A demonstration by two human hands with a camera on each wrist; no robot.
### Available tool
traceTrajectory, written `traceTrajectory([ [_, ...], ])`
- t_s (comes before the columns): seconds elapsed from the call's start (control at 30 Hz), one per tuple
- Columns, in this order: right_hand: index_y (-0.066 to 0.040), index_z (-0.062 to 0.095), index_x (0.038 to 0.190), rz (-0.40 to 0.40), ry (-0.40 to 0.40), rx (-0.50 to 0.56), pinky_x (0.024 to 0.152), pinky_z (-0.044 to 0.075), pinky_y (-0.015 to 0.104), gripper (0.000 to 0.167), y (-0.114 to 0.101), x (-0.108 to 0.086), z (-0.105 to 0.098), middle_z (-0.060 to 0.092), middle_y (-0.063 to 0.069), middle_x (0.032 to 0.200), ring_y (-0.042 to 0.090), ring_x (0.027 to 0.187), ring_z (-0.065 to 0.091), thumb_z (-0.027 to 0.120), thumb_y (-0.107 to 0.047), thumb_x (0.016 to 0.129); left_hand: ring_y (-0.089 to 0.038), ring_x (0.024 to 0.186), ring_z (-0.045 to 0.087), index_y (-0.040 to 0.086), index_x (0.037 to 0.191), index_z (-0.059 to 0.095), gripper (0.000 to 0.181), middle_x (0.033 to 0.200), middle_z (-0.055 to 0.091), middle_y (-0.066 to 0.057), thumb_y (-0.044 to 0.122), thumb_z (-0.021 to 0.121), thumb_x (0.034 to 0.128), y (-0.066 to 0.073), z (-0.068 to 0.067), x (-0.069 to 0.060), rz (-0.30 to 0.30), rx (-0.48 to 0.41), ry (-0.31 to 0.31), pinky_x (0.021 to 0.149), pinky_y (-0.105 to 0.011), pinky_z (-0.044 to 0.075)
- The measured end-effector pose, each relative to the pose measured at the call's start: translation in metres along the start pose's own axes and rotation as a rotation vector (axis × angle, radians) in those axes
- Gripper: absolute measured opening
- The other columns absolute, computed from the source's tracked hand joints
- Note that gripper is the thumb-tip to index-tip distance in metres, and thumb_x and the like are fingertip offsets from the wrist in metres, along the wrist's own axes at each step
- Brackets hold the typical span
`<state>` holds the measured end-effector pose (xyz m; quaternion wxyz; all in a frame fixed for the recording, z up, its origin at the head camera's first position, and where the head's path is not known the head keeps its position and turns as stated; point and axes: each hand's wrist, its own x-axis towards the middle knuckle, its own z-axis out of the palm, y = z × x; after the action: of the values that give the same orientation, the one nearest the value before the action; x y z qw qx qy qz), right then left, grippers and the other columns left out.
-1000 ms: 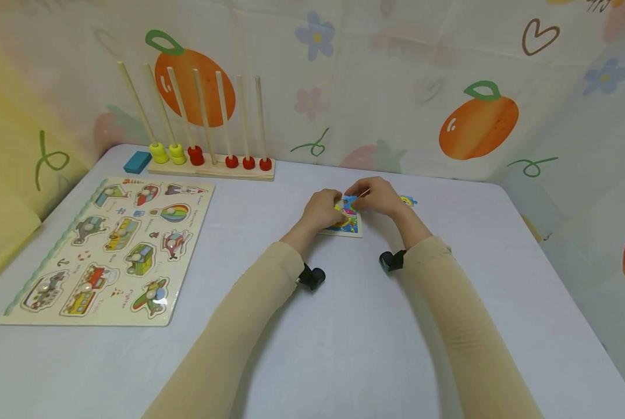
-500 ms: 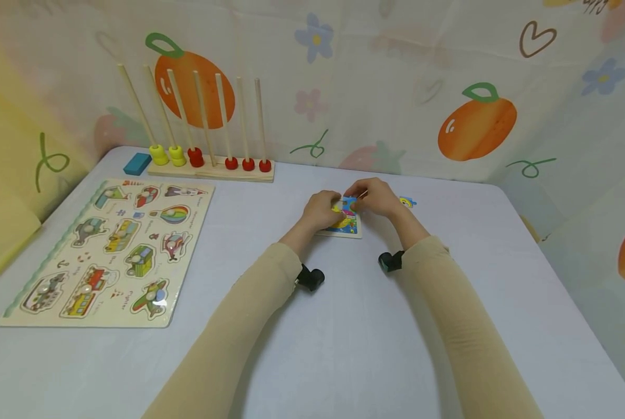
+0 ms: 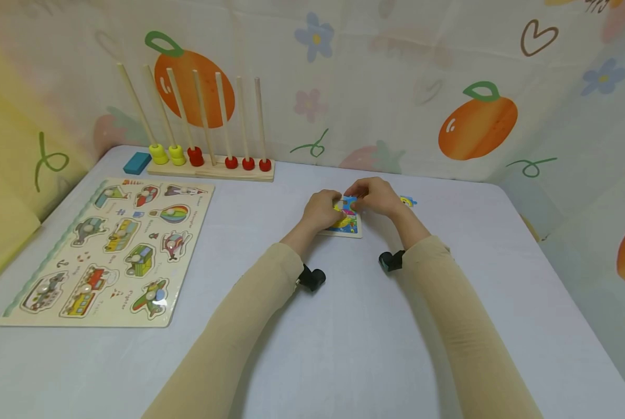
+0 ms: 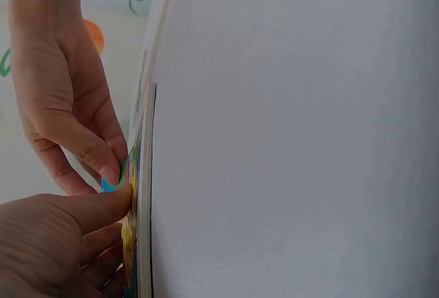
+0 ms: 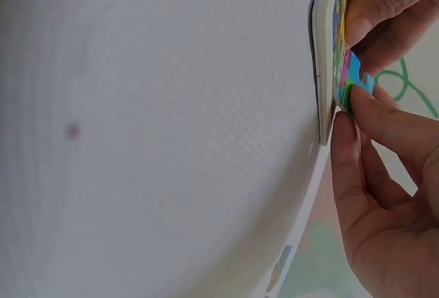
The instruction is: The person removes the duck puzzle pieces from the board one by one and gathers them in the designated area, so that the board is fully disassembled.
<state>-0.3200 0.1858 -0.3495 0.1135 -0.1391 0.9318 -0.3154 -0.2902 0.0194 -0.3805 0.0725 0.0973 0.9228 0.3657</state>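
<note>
piece (image 5: 354, 71) lowered — right hand (image 3: 378, 196) pinches it near board edge (image 5: 322, 58)

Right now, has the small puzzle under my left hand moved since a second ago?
No. Judged against the wooden peg stand in the head view, the small puzzle shows no visible shift in any direction.

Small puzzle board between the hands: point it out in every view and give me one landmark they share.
Head: the small puzzle board is just right of centre, partly covered by the hands.
Left wrist: edge-on, left of centre, running off the bottom.
Right wrist: edge-on, upper right, running off the top.
Shared landmark: the left hand, its thumb at the board's printed face.
</note>
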Motion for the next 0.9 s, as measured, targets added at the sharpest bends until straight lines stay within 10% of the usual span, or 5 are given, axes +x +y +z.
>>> traceTrajectory([
  [0.9,-0.004,0.069,0.113,0.016,0.002,0.084,0.072,0.046,0.023,0.032,-0.0007,0.0005,-0.0006,0.069,0.012,0.102,0.019,0.091,0.057,0.074,-0.007,0.082,-0.033,0.139,0.047,0.001,0.140,0.053,0.053,0.146,0.054,-0.016,0.016,0.065,0.0903,0.0039,-0.0037,-0.0048,0.009,-0.024,-0.003,0.120,-0.045,0.035],
])
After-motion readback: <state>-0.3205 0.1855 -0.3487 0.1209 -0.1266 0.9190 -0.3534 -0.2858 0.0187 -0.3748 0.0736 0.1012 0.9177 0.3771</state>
